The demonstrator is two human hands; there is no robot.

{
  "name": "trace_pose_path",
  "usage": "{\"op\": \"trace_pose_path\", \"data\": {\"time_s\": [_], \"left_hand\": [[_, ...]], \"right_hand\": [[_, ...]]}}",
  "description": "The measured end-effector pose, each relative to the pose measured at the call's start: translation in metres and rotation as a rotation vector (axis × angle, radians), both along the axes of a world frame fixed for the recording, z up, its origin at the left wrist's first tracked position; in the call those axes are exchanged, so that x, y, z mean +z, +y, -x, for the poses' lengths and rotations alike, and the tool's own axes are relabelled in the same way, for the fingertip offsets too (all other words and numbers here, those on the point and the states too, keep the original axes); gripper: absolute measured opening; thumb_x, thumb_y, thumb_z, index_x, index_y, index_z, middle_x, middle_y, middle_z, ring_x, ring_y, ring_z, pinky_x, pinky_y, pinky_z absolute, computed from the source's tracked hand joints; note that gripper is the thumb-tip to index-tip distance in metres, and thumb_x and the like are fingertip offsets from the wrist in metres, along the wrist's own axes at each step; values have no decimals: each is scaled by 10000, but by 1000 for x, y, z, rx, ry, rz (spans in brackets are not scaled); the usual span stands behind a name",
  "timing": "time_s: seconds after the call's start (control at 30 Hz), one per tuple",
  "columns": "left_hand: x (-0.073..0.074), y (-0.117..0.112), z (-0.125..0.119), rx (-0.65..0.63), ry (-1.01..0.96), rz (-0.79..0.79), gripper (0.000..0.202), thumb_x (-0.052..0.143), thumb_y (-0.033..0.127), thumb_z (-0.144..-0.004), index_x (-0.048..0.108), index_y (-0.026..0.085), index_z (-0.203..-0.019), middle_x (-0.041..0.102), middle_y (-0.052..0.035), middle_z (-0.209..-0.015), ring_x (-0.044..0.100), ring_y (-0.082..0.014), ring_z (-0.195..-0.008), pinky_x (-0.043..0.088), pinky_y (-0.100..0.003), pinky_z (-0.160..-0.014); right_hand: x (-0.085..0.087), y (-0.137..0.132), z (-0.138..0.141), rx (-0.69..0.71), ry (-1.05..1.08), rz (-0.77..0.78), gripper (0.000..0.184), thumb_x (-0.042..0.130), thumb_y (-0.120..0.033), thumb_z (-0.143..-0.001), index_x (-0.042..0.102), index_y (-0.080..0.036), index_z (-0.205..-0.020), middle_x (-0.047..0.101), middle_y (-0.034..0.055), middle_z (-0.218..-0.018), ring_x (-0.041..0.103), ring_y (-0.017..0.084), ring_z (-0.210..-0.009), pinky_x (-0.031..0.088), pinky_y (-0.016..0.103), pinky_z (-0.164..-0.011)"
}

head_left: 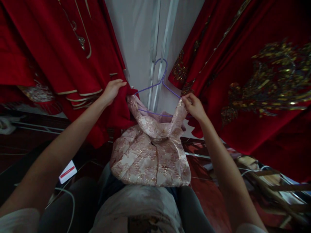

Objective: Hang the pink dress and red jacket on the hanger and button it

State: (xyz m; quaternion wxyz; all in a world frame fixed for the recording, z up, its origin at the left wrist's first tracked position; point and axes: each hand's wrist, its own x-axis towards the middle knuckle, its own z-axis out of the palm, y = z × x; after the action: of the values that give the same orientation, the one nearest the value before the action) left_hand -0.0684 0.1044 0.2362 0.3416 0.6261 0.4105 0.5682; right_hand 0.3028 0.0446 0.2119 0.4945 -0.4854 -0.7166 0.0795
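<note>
A pale pink brocade garment (150, 152) hangs from a purple wire hanger (159, 82) in front of me. My right hand (194, 106) pinches the garment's right shoulder where it meets the hanger's right arm. My left hand (112, 90) is closed on the edge of a red embroidered garment (73, 48) beside the hanger's left end. The pink garment's lower part drapes down toward my lap.
Red garments with gold embroidery (262, 90) hang on both sides. A white wall with vertical rails (155, 38) is behind the hanger. A dark red glossy floor (209, 200) lies below, with a white and red card (68, 171) and a white cable (69, 200) at the left.
</note>
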Motion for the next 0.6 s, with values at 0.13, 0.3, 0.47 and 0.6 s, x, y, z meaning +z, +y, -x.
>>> {"op": "trace_pose_path", "data": {"time_s": [0.13, 0.3, 0.47, 0.6], "left_hand": [[14, -41, -66, -252, 211, -197, 215, 603, 327, -816, 558, 160, -690, 471, 33, -647, 432, -87, -617, 367, -238, -628], [20, -51, -94, -386, 472, -313, 269, 588, 403, -837, 598, 169, -704, 517, 4, -782, 522, -139, -821, 419, -298, -805], [10, -10, -64, -148, 532, -248, 166, 615, 322, -804, 682, 175, -764, 508, -13, -1032, 468, -200, -1122, 329, -398, -1045], [-8, 17, -46, -189, 615, -140, 163, 563, 255, -797, 708, 186, -774, 558, -32, -1137, 447, -227, -1205, 294, -414, -1087]], "right_hand": [[16, -18, 3, 86, 33, 172, 266, 575, -462, -827, 521, -205, -788, 514, -27, -604, 457, 109, -540, 362, 233, -528], [28, -13, -9, 90, 87, 287, 310, 599, -488, -797, 552, -197, -698, 577, 9, -634, 510, 132, -566, 408, 259, -533], [34, 22, -2, 299, -48, 683, 338, 695, -513, -701, 621, -189, -640, 639, 57, -596, 587, 189, -554, 491, 329, -529], [41, 46, 38, 471, -257, 632, 293, 743, -467, -659, 669, -185, -682, 672, 45, -628, 645, 192, -638, 539, 323, -594]]}}
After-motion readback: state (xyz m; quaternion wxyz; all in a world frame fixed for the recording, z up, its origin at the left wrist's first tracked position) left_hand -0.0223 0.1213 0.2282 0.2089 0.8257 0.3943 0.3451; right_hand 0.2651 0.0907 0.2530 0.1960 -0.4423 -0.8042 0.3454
